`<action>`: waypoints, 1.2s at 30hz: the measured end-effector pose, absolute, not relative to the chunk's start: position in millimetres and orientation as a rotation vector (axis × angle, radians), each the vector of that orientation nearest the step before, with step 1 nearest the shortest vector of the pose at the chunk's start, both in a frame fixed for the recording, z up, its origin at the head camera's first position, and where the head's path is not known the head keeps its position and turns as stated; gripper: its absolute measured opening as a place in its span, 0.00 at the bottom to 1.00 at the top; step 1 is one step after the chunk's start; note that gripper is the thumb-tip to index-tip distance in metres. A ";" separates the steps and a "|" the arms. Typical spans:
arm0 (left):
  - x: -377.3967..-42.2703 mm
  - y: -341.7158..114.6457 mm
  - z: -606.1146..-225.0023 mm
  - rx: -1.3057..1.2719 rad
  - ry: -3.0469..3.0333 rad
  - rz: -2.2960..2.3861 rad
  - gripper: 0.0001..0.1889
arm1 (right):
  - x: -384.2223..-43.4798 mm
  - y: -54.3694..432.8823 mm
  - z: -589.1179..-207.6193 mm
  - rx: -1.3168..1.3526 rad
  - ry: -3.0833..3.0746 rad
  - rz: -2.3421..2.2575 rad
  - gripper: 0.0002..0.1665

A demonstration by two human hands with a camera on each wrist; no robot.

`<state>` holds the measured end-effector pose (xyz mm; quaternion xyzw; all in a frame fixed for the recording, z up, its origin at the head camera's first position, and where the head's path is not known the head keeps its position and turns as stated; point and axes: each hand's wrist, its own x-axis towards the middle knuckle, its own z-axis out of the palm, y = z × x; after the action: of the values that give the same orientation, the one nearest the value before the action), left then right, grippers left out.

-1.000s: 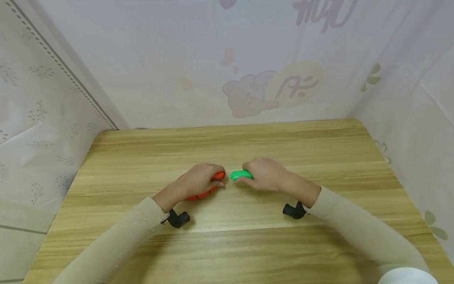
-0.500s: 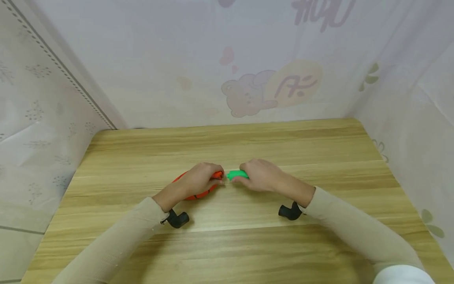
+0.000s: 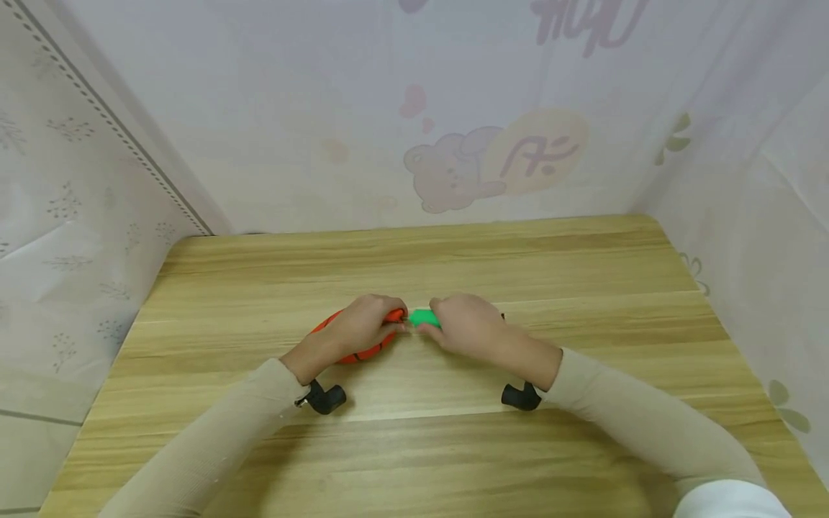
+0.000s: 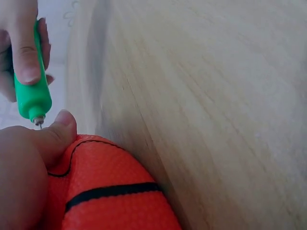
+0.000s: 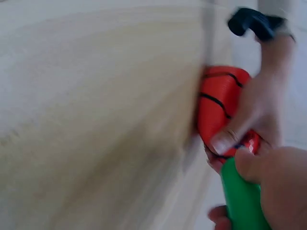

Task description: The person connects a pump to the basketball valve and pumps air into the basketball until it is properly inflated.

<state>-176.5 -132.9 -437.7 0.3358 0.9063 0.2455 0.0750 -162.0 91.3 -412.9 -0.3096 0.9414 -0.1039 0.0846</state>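
Right hand (image 3: 468, 325), gripping the pump (image 3: 424, 318), has neared the ball (image 4: 108, 167) the left hand (image 3: 358, 326) grips; skewed pushing could bend the needle (image 4: 41, 126).

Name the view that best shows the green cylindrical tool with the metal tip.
Left wrist: the green cylindrical tool shows its body and thin metal tip closely. The head view shows a small green part; the right wrist shows the body, tip hidden.

We can pass along the far side of the bench (image 3: 414, 262); left hand (image 3: 361, 325), ball (image 4: 122, 203), pump (image 3: 424, 318) and right hand (image 3: 468, 324) block the middle.
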 end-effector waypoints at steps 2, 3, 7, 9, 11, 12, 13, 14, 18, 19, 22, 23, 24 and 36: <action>-176.8 -133.3 -438.6 1.008 2.721 0.746 0.08 | -159.3 88.1 -413.5 -1.000 2.879 -0.191 0.24; -176.9 -133.4 -438.7 1.010 2.721 0.752 0.08 | -158.3 87.0 -414.0 -1.026 2.902 -0.148 0.24; -177.2 -133.0 -438.5 1.019 2.724 0.763 0.08 | -157.3 84.1 -416.2 -1.069 2.950 -0.088 0.24; -177.3 -132.9 -437.8 1.019 2.723 0.765 0.08 | -157.9 83.0 -416.6 -1.067 2.955 -0.106 0.24; -177.2 -133.0 -437.0 1.019 2.722 0.764 0.09 | -158.7 81.6 -416.7 -1.051 2.950 -0.138 0.24; -177.2 -133.1 -436.6 1.018 2.721 0.765 0.09 | -159.1 80.8 -416.7 -1.040 2.947 -0.158 0.24; -177.1 -133.2 -436.3 1.017 2.722 0.763 0.09 | -159.4 80.0 -416.7 -1.027 2.941 -0.181 0.25; -177.2 -133.4 -436.2 1.017 2.721 0.761 0.09 | -159.7 79.3 -416.7 -1.014 2.935 -0.203 0.25; -176.9 -132.2 -435.0 0.990 2.728 0.742 0.10 | -161.0 78.2 -418.0 -0.961 2.906 -0.271 0.26; -176.7 -131.5 -434.5 0.979 2.730 0.728 0.10 | -161.8 78.5 -418.6 -0.948 2.899 -0.278 0.27; -175.6 -128.1 -432.2 0.945 2.734 0.669 0.13 | -165.1 81.8 -421.0 -0.916 2.882 -0.272 0.27; -175.1 -127.0 -431.1 0.936 2.739 0.640 0.14 | -166.3 83.3 -421.5 -0.911 2.874 -0.276 0.27; -174.6 -126.1 -430.1 0.930 2.745 0.612 0.15 | -167.7 85.0 -422.1 -0.910 2.866 -0.274 0.26; -163.1 -131.1 -424.4 0.889 2.898 0.303 0.27 | -168.8 106.5 -416.0 -0.976 2.802 -0.292 0.17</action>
<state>-163.1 -131.1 -424.4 0.2913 0.9502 0.0993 0.0477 -168.8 106.5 -416.0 -0.3264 0.9368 -0.0977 0.0798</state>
